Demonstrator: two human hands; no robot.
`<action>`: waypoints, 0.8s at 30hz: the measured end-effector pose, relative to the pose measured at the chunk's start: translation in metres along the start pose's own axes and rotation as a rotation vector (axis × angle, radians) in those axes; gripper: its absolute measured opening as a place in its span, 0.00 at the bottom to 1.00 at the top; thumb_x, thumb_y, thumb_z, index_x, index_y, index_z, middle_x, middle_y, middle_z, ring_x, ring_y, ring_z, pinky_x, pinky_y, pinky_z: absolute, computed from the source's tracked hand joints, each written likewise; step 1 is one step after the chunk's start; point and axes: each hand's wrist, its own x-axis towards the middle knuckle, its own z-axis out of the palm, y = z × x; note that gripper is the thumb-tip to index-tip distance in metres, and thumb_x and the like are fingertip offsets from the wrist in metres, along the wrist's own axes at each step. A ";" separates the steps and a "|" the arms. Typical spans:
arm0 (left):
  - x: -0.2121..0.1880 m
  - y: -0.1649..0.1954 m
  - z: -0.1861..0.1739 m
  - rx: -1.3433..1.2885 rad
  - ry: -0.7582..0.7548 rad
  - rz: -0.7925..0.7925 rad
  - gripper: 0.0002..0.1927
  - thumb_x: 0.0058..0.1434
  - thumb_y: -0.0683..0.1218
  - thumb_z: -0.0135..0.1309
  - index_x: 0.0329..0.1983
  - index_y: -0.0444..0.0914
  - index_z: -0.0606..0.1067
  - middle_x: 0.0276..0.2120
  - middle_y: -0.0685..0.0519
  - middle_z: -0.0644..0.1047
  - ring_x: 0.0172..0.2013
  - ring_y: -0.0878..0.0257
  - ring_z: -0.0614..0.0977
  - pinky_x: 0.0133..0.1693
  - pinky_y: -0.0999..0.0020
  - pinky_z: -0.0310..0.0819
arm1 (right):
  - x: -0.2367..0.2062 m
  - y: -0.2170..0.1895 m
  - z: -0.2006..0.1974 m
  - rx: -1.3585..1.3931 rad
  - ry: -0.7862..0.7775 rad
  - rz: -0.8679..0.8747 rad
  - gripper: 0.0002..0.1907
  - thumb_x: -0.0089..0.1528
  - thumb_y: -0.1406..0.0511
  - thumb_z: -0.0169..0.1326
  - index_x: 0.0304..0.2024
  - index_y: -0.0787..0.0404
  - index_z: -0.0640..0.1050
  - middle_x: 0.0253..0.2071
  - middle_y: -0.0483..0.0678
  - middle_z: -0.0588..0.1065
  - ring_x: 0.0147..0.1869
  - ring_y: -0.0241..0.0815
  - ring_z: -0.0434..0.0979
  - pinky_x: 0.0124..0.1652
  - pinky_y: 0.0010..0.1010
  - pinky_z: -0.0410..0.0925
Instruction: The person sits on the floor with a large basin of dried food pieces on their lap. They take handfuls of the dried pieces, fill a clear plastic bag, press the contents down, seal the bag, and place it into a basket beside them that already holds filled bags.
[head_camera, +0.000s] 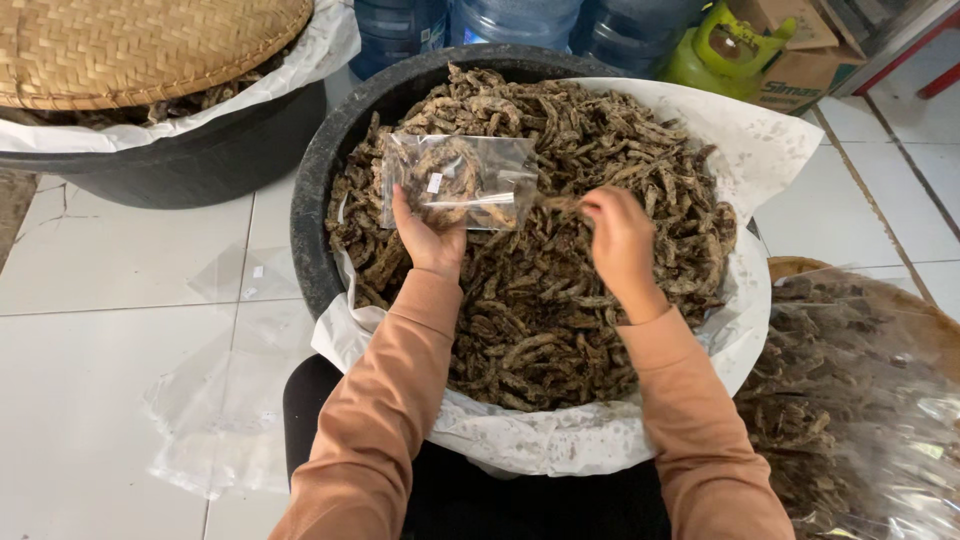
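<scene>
A big black tub (318, 160), lined with white paper, is heaped with brown fried strips (560, 300). Over the heap my left hand (425, 235) holds up a small clear plastic bag (458, 180) partly filled with the strips. My right hand (618, 240) is beside the bag's mouth, its fingers pinched on a few brown strips (562, 203). Both arms wear tan sleeves.
A second black tub (190, 160) under a woven bamboo lid (140, 45) stands at the back left. Empty clear bags (215, 410) lie on the white tile floor at left. A basket of filled bags (860, 400) sits at right. Water jugs (510, 20) and a green gas cylinder (720, 50) stand behind.
</scene>
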 end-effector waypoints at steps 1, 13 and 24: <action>0.001 0.000 0.000 0.008 0.008 0.007 0.27 0.68 0.60 0.47 0.65 0.42 0.68 0.59 0.48 0.73 0.59 0.49 0.74 0.61 0.43 0.69 | 0.000 -0.004 -0.014 0.162 0.095 0.083 0.05 0.70 0.74 0.56 0.48 0.69 0.79 0.45 0.53 0.79 0.39 0.45 0.80 0.38 0.29 0.72; -0.026 -0.022 0.008 0.174 -0.078 -0.074 0.28 0.68 0.62 0.46 0.63 0.39 0.69 0.56 0.45 0.75 0.60 0.47 0.75 0.62 0.43 0.70 | -0.005 -0.033 -0.030 0.871 0.127 0.347 0.06 0.71 0.75 0.55 0.51 0.69 0.76 0.44 0.50 0.79 0.44 0.36 0.80 0.41 0.26 0.75; -0.037 -0.043 0.001 0.272 0.029 -0.219 0.39 0.65 0.66 0.48 0.68 0.34 0.62 0.58 0.38 0.68 0.57 0.45 0.74 0.61 0.41 0.71 | -0.007 -0.027 -0.012 0.220 -0.024 -0.097 0.13 0.64 0.73 0.60 0.51 0.59 0.80 0.55 0.51 0.79 0.57 0.46 0.80 0.53 0.33 0.73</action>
